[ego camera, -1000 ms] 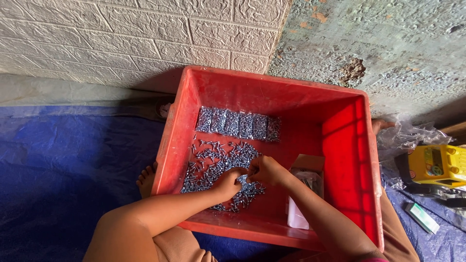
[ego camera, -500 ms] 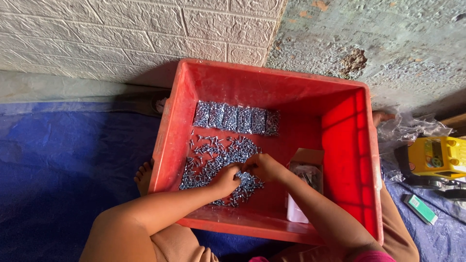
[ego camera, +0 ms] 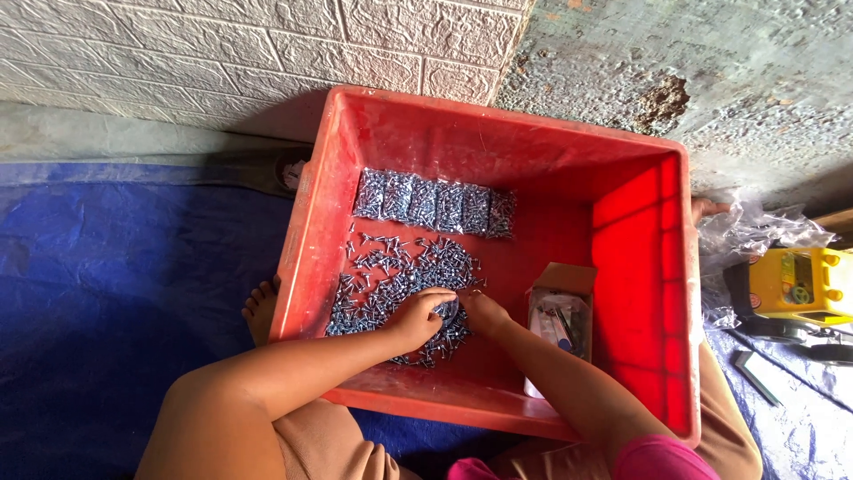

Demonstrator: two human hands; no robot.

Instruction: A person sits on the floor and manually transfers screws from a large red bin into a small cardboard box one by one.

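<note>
Both hands were down in the big red plastic crate (ego camera: 391, 142), on a pile of small shiny metal screws (ego camera: 391, 276). The left hand (ego camera: 416, 317) and right hand (ego camera: 480, 311) were curled together, pinching a little clear bag (ego camera: 447, 308) between them. Filled little bags (ego camera: 435, 203) lay in a row behind.

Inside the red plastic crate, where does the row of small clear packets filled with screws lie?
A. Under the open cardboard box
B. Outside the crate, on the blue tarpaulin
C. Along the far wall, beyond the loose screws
C: the row of small clear packets lies by the far wall of the red plastic crate, beyond the loose silver screws.
</note>
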